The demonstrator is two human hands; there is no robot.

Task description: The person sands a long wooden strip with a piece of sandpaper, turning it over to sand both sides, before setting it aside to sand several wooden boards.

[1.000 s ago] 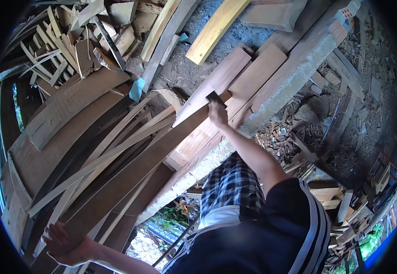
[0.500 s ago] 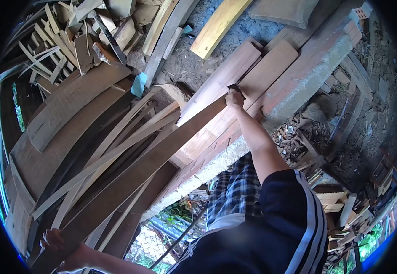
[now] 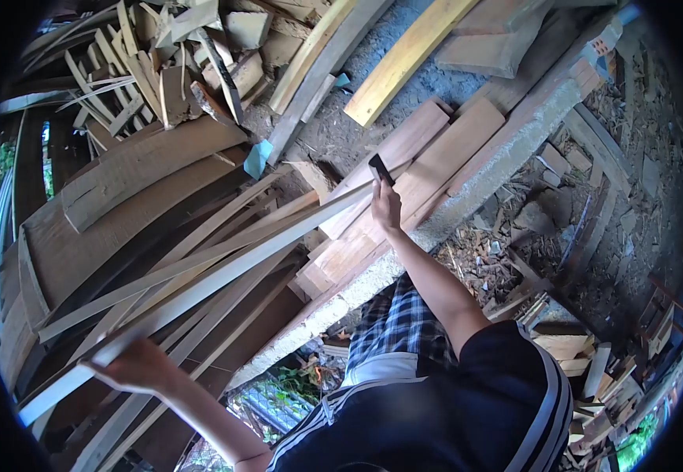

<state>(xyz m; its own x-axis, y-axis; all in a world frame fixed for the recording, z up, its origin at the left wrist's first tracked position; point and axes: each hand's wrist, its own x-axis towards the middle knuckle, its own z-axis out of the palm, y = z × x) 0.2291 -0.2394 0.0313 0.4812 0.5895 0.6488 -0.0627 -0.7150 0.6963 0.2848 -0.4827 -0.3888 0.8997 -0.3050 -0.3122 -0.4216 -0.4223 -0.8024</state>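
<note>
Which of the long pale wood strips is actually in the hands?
The long pale strip on top: the left hand grips its near end and the right hand its far end, while the others lie loose underneath.

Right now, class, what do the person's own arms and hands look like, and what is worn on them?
Both forearms are bare, with no gloves on the left hand or right hand. The upper arms end in the dark short sleeves of a top with pale side stripes.

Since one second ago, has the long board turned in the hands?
Yes. The long board was broad face up; now it shows its pale narrow edge, beside the concrete beam.
</note>
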